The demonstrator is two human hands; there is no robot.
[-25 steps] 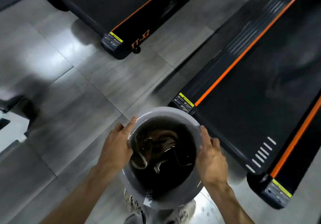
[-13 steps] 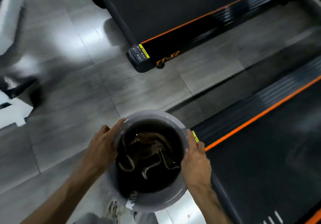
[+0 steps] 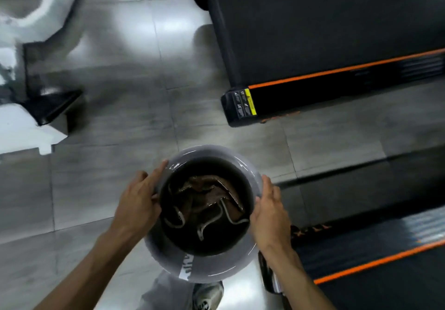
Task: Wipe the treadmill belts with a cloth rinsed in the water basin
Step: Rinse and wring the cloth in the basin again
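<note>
Grey plastic, the basin (image 3: 252,179) sits between your two hands above the tiled floor (image 3: 120,129), dark water inside and one brown cloth (image 3: 209,196) soaking in it. Since half a second ago the view has swung: the far treadmill (image 3: 313,45), which ran at a slant across the top, now lies nearly level in the upper right, and the near treadmill (image 3: 373,249) has slid lower and further right. Your grip has not changed. Your left hand (image 3: 137,203) holds the rim on the left with the index finger stretched along the edge and the rest curled against the wall; your right hand (image 3: 269,215) clasps the right rim, fingers wrapped over it. Two treadmills show, each with orange stripes beside a black belt. One shoe (image 3: 207,296) shows under the basin, and white equipment (image 3: 29,131) stands at left.
</note>
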